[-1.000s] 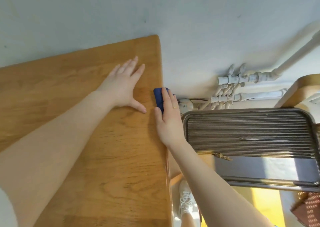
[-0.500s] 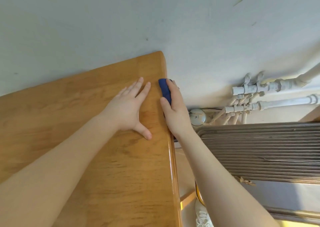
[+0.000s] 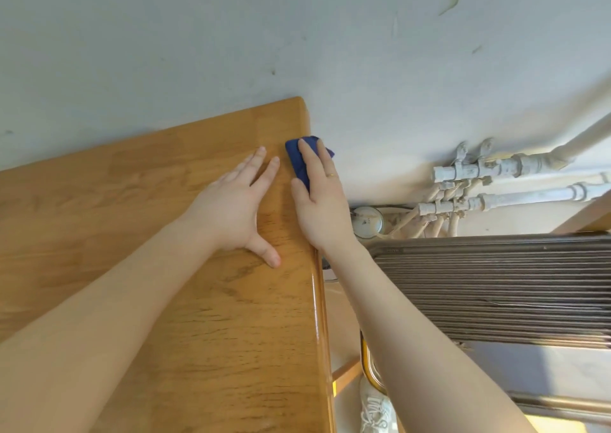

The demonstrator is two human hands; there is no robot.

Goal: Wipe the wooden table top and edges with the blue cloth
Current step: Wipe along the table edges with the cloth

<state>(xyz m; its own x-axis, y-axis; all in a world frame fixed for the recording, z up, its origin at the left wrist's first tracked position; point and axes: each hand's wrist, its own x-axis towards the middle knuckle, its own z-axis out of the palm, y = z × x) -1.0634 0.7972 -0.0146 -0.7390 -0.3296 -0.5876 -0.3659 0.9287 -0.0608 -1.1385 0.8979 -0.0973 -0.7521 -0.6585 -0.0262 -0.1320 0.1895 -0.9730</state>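
1. The wooden table (image 3: 148, 284) is seen from above, its far right corner set against a pale wall (image 3: 297, 29).
2. A ribbed panel (image 3: 496, 287) is placed to the table's right, under white pipes (image 3: 496, 181).
3. The left hand (image 3: 231, 208) is laid flat on the top, fingers straight, nothing held.
4. The right hand (image 3: 322, 201) is pressed over the table's right edge, fingers extended on the cloth.
5. The blue cloth (image 3: 297, 158) is held against that edge near the far corner.
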